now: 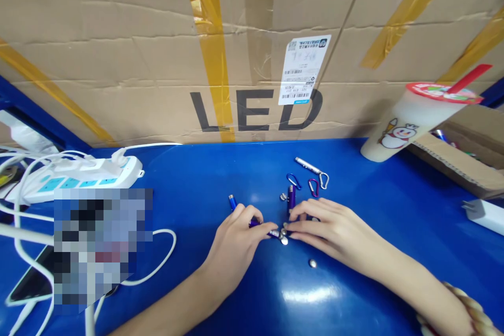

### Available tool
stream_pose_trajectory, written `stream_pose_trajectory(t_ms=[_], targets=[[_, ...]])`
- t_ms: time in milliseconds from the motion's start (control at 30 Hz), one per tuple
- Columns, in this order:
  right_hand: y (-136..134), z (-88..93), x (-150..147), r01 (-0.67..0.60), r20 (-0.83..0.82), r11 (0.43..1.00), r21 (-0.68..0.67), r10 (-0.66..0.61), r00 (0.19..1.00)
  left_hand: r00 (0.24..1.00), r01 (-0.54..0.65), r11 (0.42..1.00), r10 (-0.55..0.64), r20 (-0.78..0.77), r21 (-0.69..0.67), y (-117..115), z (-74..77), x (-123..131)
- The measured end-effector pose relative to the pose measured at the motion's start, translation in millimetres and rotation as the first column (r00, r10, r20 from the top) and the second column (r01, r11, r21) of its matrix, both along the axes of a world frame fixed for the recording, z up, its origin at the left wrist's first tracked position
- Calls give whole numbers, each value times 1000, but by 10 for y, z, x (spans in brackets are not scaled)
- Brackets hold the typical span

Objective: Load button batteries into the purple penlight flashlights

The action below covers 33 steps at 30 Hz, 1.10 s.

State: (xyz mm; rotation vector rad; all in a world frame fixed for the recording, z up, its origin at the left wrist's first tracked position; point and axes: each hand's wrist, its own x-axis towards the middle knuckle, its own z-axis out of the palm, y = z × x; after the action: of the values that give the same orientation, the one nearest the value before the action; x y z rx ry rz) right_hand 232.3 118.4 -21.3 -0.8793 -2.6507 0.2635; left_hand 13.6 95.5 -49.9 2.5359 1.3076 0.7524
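Note:
My left hand (241, 236) is closed round a small purple flashlight tube (255, 223), its silver end pointing right toward several button cells (284, 240). From behind my left fingers sticks out a blue flashlight tube (232, 201), partly covered. My right hand (326, 223) has its fingertips pinched at a button cell (285, 227) close to that silver end. Beside the right index finger lies another purple tube (291, 197), with small silver pieces (283, 197) to its left. A lone button cell (312, 263) rests nearer to me.
Behind my hands lie a silver penlight (307, 165) with a clip, a blue carabiner (293, 181) and a purple carabiner (313, 187). A drink cup (417, 121), open carton (452, 163) and white adapter (486, 216) are right; a power strip (129, 170) and cables left. A cardboard box (137, 63) stands behind.

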Motion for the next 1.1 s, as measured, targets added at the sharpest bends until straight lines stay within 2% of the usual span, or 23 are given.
stream_pose_trajectory(t_ms=[300,367,500,833,1100], targets=[[-14,-41,-24,-50,-50,999,11,51,997,965,-90,960,150,216,-266,-23,41,43],[-28,-43,-50,-50,-57,999,20,51,997,956,-86,960,155,250,-268,-44,48,55],[-74,-66,-119,-2,-69,999,47,6,998,953,-24,973,92,290,-229,-92,70,73],[-94,-156,-199,49,-125,993,109,-36,992,954,19,970,55,294,-241,-159,112,88],[-111,-179,-234,58,-136,998,33,-53,989,935,23,967,69,348,-254,-176,108,100]])
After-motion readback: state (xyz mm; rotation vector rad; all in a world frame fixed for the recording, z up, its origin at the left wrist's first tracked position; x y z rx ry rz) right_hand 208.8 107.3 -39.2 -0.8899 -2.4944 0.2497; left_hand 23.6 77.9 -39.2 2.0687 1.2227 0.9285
